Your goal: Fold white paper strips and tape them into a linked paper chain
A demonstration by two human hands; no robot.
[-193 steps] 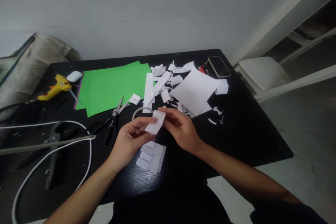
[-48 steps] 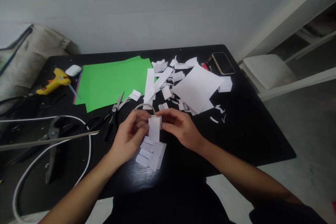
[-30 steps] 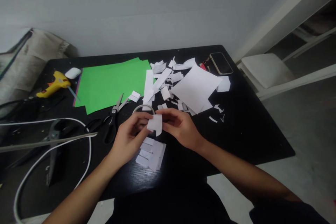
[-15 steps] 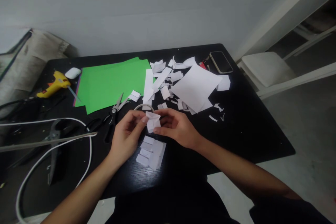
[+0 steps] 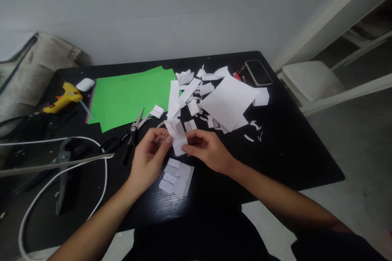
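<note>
1. The small folded white paper piece (image 5: pixel 177 135) was held just above the black table (image 5: pixel 281 151), between both hands.
2. The left hand (image 5: pixel 149 158) pinched its 9 o'clock edge, the right hand (image 5: pixel 208 151) its 3 o'clock corner.
3. It seemed light, thin and easily creased; it is best taken by the folded edges.

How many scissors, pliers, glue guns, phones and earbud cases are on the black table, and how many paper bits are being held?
Black-handled metal scissors: 1
Dark metal pliers: 1
Yellow plastic glue gun: 1
Black rectangular phone: 1
White oval earbud case: 1
Small white folded paper piece, pinched between left hand and right hand: 1
Total: 6
</note>
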